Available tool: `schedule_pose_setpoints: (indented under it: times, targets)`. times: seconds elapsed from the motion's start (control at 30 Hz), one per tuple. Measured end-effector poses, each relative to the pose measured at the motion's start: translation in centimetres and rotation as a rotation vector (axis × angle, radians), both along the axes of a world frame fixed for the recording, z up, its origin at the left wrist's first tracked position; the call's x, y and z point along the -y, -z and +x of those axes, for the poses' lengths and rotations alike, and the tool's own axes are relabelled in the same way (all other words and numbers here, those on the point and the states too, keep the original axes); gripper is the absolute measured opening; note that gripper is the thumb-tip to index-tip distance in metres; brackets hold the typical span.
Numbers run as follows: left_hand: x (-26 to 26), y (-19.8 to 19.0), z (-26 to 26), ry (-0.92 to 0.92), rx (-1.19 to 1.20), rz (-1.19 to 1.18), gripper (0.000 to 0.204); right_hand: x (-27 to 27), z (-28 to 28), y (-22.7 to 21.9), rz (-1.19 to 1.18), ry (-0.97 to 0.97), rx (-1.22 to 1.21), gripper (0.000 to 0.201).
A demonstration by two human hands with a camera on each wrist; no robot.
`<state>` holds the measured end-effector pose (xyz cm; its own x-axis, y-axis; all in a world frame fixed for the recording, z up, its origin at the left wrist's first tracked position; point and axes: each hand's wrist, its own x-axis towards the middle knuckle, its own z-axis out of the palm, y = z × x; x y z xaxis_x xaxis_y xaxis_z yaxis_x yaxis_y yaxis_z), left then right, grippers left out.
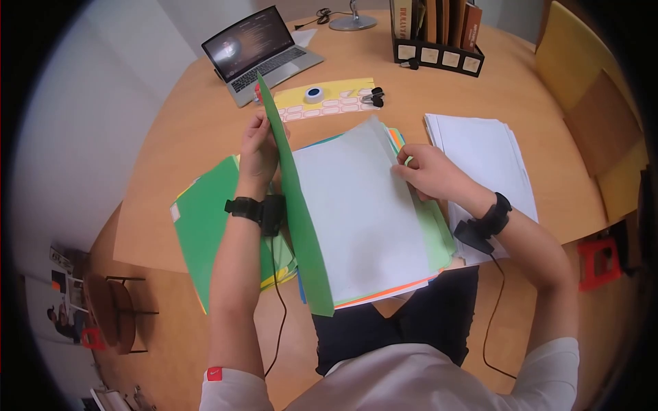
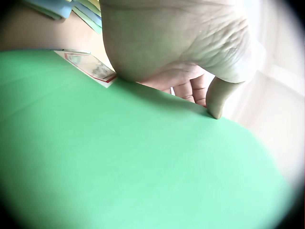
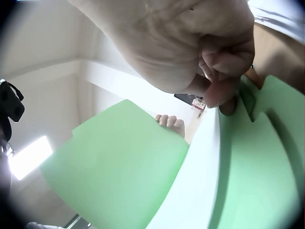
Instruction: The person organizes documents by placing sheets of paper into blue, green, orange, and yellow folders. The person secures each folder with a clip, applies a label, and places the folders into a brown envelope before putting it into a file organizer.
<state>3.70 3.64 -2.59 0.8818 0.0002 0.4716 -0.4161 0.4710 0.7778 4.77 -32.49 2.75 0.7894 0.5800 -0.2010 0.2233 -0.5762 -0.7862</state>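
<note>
A green folder lies open on a stack of coloured folders, its cover raised nearly upright. My left hand grips the cover's outer edge, the thumb on its green face in the left wrist view. White sheets lie inside the folder. At their upper right edge my right hand pinches the paper; in the right wrist view the fingers of this hand are curled at the sheet edge, beside the green tabbed flap. A label is stuck on the cover.
More green folders lie at the left, and a white paper stack at the right. Behind are a laptop, a yellow sheet with labels, a tape roll, black clips and a black file holder.
</note>
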Motion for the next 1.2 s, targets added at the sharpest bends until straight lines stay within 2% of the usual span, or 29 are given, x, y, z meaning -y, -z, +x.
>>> schedule_pose_setpoints:
  times: [0.1,0.27,0.37,0.5,0.57,0.7,0.8,0.9,1.0,1.1,1.2]
  targets:
    - [0.7,0.0,0.0,-0.103,-0.047,0.032,0.012,0.0,0.3,0.6,-0.005,-0.005,-0.003,0.024]
    - [1.4,-0.3,-0.1,-0.247,-0.152,0.087,0.009,-0.1,0.5,2.1,-0.013,-0.073,0.224,0.026]
    - [1.9,-0.6,-0.4,-0.277,-0.146,0.394,0.014,-0.3,0.1,1.1,-0.084,-0.067,0.261,0.03]
    - [3.2,-1.4,-0.9,-0.224,-0.264,0.523,0.018,-0.4,0.4,-1.7,-0.235,-0.012,0.398,0.032]
    - [2.6,-1.1,-0.8,-0.164,-0.332,0.596,0.019,-0.5,2.9,-1.9,-0.225,0.018,0.436,0.031]
    - [3.0,-0.6,-0.5,-0.227,-0.284,0.913,0.02,-1.2,9.1,-0.9,-0.207,0.11,0.56,0.032]
    - [3.5,-0.7,-0.3,-0.317,-0.199,1.089,0.017,-2.1,12.8,0.5,-0.193,0.087,0.629,0.044]
    - [3.9,-1.4,-0.8,-0.334,-0.211,1.125,0.012,-3.4,16.1,3.3,-0.163,0.032,0.9,0.057]
    - [3.3,-1.3,-0.8,-0.279,-0.254,1.088,0.01,-4.9,17.7,5.0,-0.136,0.055,0.87,0.061]
    - [3.1,-1.2,-0.8,-0.25,-0.3,1.018,0.011,-5.7,17.4,4.1,-0.158,0.011,0.617,0.06]
    - [3.1,-1.0,-0.4,-0.235,-0.321,0.989,0.012,-5.9,17.2,4.4,-0.061,0.068,0.557,0.057]
